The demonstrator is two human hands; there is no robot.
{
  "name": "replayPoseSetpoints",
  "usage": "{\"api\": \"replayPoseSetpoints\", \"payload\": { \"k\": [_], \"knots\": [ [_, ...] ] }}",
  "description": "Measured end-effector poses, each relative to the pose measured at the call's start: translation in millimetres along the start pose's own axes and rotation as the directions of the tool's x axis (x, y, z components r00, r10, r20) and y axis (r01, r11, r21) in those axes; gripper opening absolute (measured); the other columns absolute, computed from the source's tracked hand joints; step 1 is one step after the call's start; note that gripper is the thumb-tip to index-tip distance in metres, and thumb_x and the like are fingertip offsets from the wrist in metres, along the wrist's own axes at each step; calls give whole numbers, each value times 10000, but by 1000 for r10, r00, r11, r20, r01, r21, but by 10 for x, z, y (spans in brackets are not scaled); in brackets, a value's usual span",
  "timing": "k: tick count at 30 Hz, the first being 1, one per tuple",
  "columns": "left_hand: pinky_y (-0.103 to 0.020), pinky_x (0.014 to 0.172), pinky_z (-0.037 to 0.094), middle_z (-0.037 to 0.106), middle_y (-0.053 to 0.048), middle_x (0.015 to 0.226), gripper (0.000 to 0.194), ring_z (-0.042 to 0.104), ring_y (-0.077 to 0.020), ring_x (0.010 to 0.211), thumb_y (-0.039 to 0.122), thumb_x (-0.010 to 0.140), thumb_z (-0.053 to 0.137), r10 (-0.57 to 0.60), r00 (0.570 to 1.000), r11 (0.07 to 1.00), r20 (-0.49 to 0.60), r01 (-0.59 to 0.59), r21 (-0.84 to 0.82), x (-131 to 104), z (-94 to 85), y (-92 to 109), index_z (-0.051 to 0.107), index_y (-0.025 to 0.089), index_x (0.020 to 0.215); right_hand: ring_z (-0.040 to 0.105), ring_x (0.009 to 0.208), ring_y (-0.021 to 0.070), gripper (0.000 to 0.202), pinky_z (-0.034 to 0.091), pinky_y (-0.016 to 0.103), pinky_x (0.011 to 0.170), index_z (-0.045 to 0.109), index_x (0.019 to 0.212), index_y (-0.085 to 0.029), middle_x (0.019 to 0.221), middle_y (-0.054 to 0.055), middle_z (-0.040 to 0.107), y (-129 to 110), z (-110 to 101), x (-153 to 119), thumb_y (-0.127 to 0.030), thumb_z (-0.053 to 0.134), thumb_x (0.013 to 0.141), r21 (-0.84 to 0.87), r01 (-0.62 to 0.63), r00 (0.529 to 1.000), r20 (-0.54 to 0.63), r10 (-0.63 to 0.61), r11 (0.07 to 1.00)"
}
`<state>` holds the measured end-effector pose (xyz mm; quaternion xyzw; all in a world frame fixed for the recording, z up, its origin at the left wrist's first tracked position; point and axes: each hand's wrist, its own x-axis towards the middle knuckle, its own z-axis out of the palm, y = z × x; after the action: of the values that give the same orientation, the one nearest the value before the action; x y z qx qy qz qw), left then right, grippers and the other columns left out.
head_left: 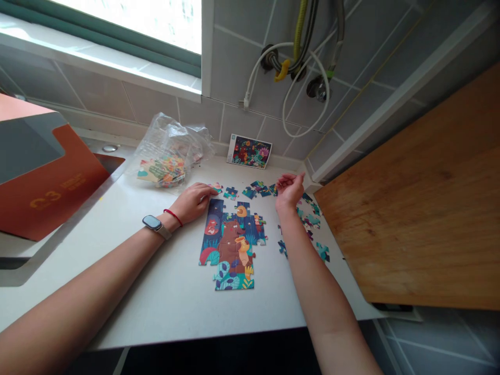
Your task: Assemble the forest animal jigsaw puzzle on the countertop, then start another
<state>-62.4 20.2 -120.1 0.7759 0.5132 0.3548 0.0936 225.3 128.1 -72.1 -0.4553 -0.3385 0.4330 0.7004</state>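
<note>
A partly joined jigsaw puzzle [230, 245] with a brown bear on dark blue lies flat on the white counter. At its upper left, my left hand [195, 201] rests with bent fingers pressed together on a small puzzle piece [217, 188]. My right hand [288, 191] is turned on its side above loose pieces at the upper right. Its fingers are loosely curled, the thumb stands apart, and nothing shows in them. Loose puzzle pieces [231, 193] form a row above the joined part. Several more pieces [311, 221] lie right of my right forearm, which hides some of them.
A picture card [249, 151] leans on the tiled wall behind. Left of it sits a clear plastic bag [164, 151] with more pieces. An orange box [50, 177] stands at far left, a wooden board [422, 208] at right. Hoses and a white cable [287, 104] hang above.
</note>
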Motion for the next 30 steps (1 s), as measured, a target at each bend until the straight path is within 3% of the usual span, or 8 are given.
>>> {"api": "replayPoseSetpoints", "payload": {
  "k": [5,9,13,17,20,26,30],
  "knots": [
    [-449,963,562,796,-100,1058,298,698,-291,1045,284,957,503,16,1000,1000,3,-16,11,4,-3,26,786,218,1020,562,488,147,565,441,258,466,553,732,-250,553,-24,557,-149,-416,271,-733,375,963,-128,115,990,-61,-124,985],
    [-455,974,550,795,-105,1066,308,695,-300,1051,324,967,508,40,999,999,18,-40,6,4,6,24,791,217,1023,633,620,169,454,484,266,564,633,758,-226,656,12,663,-31,-506,159,-634,517,920,-282,184,983,44,-179,941],
    [-456,974,545,795,-108,1070,326,696,-302,1050,339,982,490,49,999,999,17,-49,1,5,13,11,786,208,1020,696,892,208,335,544,313,833,703,840,-207,896,70,758,102,-519,73,-508,571,909,-493,379,923,259,-284,783],
    [-463,974,544,798,-109,1058,339,695,-307,1047,358,988,484,41,999,999,5,-41,22,9,19,2,789,211,1010,676,1009,236,236,527,347,938,708,885,-193,1010,114,754,156,-592,115,-352,534,903,-677,394,910,194,-366,621],
    [-460,968,547,799,-110,1067,345,694,-309,1050,362,984,481,32,999,999,-3,-32,33,9,22,-1,794,217,1004,675,1026,244,229,514,369,983,716,917,-179,1043,128,751,174,-641,148,-250,501,886,-735,347,924,160,-348,583],
    [-447,965,551,800,-110,1074,352,697,-306,1054,376,983,480,30,1000,999,4,-30,45,4,13,9,795,220,1005,650,1155,277,328,441,420,1112,759,1047,-142,1167,170,744,230,-663,129,-139,501,846,-837,339,931,234,-281,429],
    [-439,961,555,803,-100,1071,328,701,-301,1051,374,967,502,24,1000,999,-3,-23,37,5,13,8,798,236,994,559,1331,326,361,333,502,1214,751,1178,-153,1283,170,731,313,-687,100,-216,626,844,-875,379,919,315,-239,303]
  ]
}}
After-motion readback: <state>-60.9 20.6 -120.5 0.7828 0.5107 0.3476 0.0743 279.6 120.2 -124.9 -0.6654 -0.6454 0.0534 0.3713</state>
